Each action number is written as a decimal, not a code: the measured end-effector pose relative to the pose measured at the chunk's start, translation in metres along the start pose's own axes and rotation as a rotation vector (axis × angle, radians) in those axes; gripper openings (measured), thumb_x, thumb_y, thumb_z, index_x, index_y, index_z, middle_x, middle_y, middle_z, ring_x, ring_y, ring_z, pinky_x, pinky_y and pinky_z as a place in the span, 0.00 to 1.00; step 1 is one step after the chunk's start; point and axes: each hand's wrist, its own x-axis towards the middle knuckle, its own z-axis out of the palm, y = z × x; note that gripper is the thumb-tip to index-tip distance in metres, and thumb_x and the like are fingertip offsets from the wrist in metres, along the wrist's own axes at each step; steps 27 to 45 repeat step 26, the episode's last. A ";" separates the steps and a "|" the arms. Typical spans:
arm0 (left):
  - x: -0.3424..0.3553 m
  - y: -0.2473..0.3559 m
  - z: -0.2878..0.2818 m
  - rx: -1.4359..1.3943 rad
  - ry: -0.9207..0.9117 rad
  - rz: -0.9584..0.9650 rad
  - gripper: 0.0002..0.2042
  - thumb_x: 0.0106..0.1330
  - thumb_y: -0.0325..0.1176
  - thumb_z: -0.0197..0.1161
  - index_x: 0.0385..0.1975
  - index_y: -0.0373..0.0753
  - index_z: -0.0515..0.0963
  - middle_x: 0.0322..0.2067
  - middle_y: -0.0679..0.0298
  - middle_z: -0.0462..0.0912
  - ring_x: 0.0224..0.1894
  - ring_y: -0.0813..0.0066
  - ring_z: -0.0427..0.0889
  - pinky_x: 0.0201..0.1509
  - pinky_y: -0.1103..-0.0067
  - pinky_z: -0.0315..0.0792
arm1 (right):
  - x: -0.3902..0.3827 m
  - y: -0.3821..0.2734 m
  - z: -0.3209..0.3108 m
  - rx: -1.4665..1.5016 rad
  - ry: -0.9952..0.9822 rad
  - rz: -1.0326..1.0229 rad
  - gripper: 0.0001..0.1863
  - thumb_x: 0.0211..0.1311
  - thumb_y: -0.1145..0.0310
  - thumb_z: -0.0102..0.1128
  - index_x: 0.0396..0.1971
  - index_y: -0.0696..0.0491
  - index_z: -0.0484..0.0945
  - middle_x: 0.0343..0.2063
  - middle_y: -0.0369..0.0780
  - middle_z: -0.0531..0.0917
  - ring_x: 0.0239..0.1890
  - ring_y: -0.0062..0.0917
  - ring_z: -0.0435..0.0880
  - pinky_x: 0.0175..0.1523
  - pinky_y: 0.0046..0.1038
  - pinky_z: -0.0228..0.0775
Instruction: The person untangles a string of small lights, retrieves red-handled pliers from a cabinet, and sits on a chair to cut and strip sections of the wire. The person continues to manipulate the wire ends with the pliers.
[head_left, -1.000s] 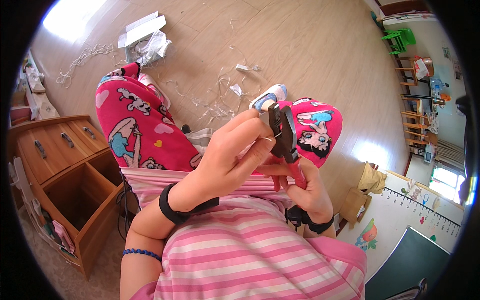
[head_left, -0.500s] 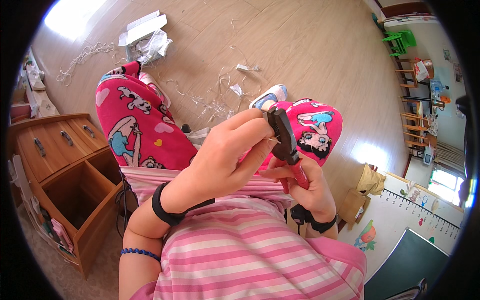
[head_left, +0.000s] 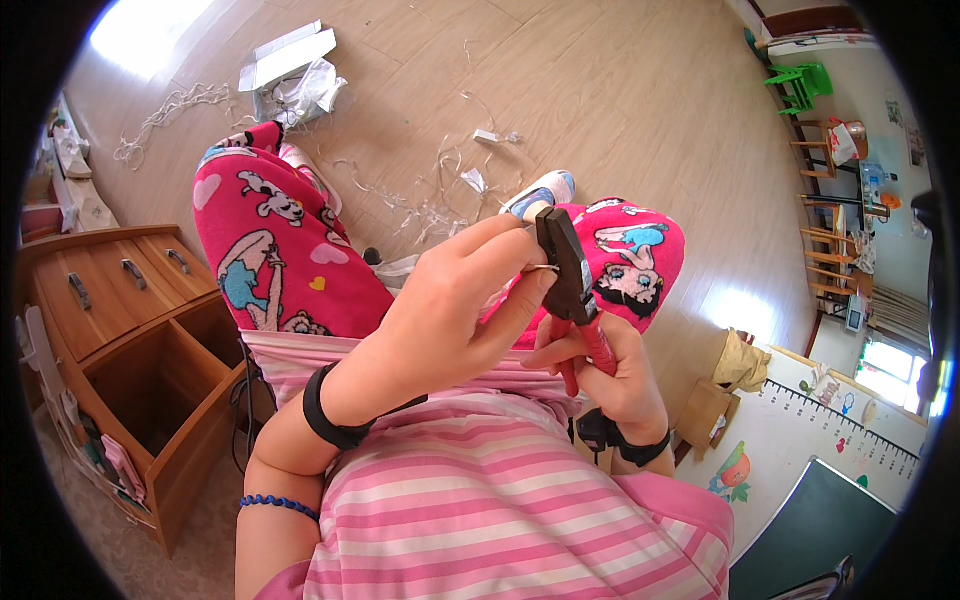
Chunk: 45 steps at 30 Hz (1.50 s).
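Above my lap, my right hand [head_left: 612, 372] is closed around the red handles of a pair of pliers [head_left: 568, 268], whose dark metal jaws point up and away from me. My left hand [head_left: 455, 300] pinches a thin, pale wire [head_left: 545, 267] between thumb and forefinger. The wire's short end sticks out against the side of the pliers' jaws. Whether the jaws grip it cannot be made out, and the rest of the wire is hidden behind my fingers.
Loose white cable [head_left: 430, 205] lies tangled on the wooden floor beyond my knees. Near it are a small white block [head_left: 497, 137] and an opened white box [head_left: 290, 58] with plastic in it. A wooden cabinet [head_left: 150, 330] stands at left, a chalkboard [head_left: 820, 520] at right.
The pliers have turned slightly more upright, and their handles now look a little farther apart. My left hand has barely shifted and still pinches the wire.
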 end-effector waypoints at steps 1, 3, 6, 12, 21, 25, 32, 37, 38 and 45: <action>-0.001 0.001 0.000 0.022 -0.002 -0.014 0.05 0.57 0.20 0.60 0.30 0.33 0.70 0.26 0.54 0.72 0.26 0.55 0.74 0.27 0.69 0.67 | 0.000 0.001 0.000 0.002 -0.001 -0.003 0.32 0.41 0.89 0.36 0.54 0.62 0.66 0.34 0.40 0.84 0.35 0.19 0.77 0.40 0.20 0.68; -0.001 0.001 0.002 0.049 0.024 -0.003 0.05 0.57 0.21 0.60 0.30 0.33 0.70 0.26 0.54 0.72 0.26 0.55 0.74 0.27 0.68 0.67 | 0.000 0.003 0.001 0.011 0.005 -0.002 0.32 0.41 0.89 0.36 0.54 0.62 0.66 0.34 0.40 0.84 0.35 0.19 0.76 0.40 0.20 0.68; -0.003 0.001 0.007 0.057 0.058 -0.039 0.05 0.57 0.21 0.59 0.30 0.33 0.70 0.25 0.54 0.73 0.24 0.55 0.74 0.26 0.69 0.67 | 0.001 0.005 0.002 0.009 0.013 -0.015 0.33 0.42 0.90 0.36 0.55 0.61 0.65 0.35 0.39 0.83 0.35 0.20 0.77 0.41 0.21 0.68; -0.004 0.005 0.008 -0.183 0.068 -0.220 0.03 0.60 0.23 0.57 0.28 0.31 0.69 0.21 0.56 0.70 0.21 0.62 0.70 0.24 0.74 0.64 | 0.002 0.000 0.004 0.053 -0.022 -0.061 0.35 0.42 0.93 0.34 0.56 0.60 0.64 0.42 0.41 0.77 0.48 0.27 0.81 0.43 0.21 0.69; -0.001 0.008 0.008 -0.306 0.056 -0.348 0.07 0.62 0.24 0.56 0.24 0.30 0.68 0.18 0.59 0.66 0.19 0.75 0.66 0.22 0.78 0.61 | 0.004 0.000 0.002 0.013 -0.045 -0.096 0.36 0.40 0.93 0.34 0.57 0.60 0.64 0.42 0.42 0.76 0.50 0.30 0.80 0.55 0.28 0.70; -0.001 0.009 0.009 -0.290 0.071 -0.333 0.07 0.63 0.25 0.56 0.25 0.30 0.68 0.18 0.60 0.67 0.19 0.76 0.66 0.22 0.78 0.62 | 0.004 0.003 -0.001 -0.025 -0.070 -0.062 0.36 0.41 0.93 0.33 0.57 0.60 0.64 0.45 0.44 0.77 0.52 0.30 0.79 0.55 0.26 0.70; -0.002 0.009 0.010 -0.313 0.081 -0.339 0.07 0.63 0.25 0.56 0.25 0.31 0.69 0.18 0.60 0.67 0.19 0.76 0.67 0.22 0.78 0.62 | 0.004 0.003 -0.002 -0.024 -0.070 -0.062 0.36 0.41 0.93 0.33 0.57 0.60 0.64 0.45 0.44 0.77 0.52 0.30 0.79 0.55 0.26 0.70; -0.002 0.009 0.010 -0.313 0.081 -0.339 0.07 0.63 0.25 0.56 0.25 0.31 0.69 0.18 0.60 0.67 0.19 0.76 0.67 0.22 0.78 0.62 | 0.004 0.003 -0.002 -0.024 -0.070 -0.062 0.36 0.41 0.93 0.33 0.57 0.60 0.64 0.45 0.44 0.77 0.52 0.30 0.79 0.55 0.26 0.70; -0.002 0.009 0.010 -0.313 0.081 -0.339 0.07 0.63 0.25 0.56 0.25 0.31 0.69 0.18 0.60 0.67 0.19 0.76 0.67 0.22 0.78 0.62 | 0.004 0.003 -0.002 -0.024 -0.070 -0.062 0.36 0.41 0.93 0.33 0.57 0.60 0.64 0.45 0.44 0.77 0.52 0.30 0.79 0.55 0.26 0.70; -0.002 0.009 0.010 -0.313 0.081 -0.339 0.07 0.63 0.25 0.56 0.25 0.31 0.69 0.18 0.60 0.67 0.19 0.76 0.67 0.22 0.78 0.62 | 0.004 0.003 -0.002 -0.024 -0.070 -0.062 0.36 0.41 0.93 0.33 0.57 0.60 0.64 0.45 0.44 0.77 0.52 0.30 0.79 0.55 0.26 0.70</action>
